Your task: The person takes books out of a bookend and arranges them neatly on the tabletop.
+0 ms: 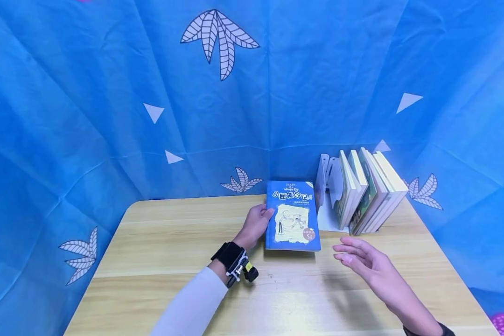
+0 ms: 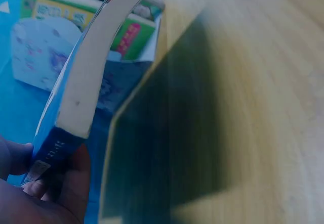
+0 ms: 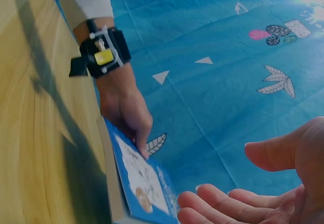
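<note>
A blue paperback book (image 1: 293,217) with a cartoon on its cover is held by its spine side in my left hand (image 1: 255,225). In the left wrist view the left thumb and fingers pinch the spine of the book (image 2: 81,97), whose page edges face the camera, and its shadow falls on the table. To the right of the book, my right hand (image 1: 367,261) is in the air with relaxed fingers, holding nothing. The right wrist view shows the right fingers (image 3: 223,206) spread from the thumb, close to the book's edge.
A white bookend rack (image 1: 327,214) stands at the back right of the wooden table (image 1: 172,261). Several books (image 1: 369,191) lean upright in its right part. A blue patterned curtain (image 1: 109,93) hangs behind and at both sides.
</note>
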Demonstrator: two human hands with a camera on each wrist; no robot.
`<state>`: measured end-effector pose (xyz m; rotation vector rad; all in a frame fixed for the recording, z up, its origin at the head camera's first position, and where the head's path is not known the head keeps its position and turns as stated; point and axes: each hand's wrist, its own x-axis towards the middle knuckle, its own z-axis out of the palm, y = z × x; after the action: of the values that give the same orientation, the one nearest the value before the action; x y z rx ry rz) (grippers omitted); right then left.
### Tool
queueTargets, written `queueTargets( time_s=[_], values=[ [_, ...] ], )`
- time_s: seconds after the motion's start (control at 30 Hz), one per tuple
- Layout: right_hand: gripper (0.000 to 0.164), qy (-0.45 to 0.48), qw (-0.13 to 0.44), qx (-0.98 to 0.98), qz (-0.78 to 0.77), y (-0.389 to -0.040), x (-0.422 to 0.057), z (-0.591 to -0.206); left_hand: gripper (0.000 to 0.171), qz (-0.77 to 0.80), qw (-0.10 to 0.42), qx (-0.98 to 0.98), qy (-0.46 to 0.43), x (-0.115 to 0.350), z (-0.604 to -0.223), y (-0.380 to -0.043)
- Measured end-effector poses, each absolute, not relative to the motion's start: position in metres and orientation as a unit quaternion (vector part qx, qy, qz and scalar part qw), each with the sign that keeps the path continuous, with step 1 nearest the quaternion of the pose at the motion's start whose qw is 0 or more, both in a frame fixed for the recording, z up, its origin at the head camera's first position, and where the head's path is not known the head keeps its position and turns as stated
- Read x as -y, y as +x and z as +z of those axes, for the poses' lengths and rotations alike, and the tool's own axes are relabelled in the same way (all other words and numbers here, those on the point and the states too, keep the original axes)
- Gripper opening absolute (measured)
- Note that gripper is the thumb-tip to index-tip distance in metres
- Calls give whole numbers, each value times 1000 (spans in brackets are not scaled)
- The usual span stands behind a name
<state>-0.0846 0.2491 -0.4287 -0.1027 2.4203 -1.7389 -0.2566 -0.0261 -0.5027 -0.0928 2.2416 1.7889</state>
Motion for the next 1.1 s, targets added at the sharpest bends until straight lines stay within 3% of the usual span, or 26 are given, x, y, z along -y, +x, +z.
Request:
queueTargets(
  time_s=[0.4, 0.87, 1.03, 1.1],
  values=[
    [52, -3, 91, -792, -603, -84, -250, -438, 50, 580, 121, -804, -53, 11, -526, -286],
    [51, -2, 68, -789, -611, -91, -256, -443, 37, 536, 131, -829, -87, -5, -536, -293],
    [50, 11, 46, -802, -596, -98, -260, -444, 19, 518, 147, -836, -104, -8, -538, -295],
    [52, 26, 36, -811, -583, -102, -262, -444, 27, 508, 146, -843, -95, -8, -537, -296]
  ],
)
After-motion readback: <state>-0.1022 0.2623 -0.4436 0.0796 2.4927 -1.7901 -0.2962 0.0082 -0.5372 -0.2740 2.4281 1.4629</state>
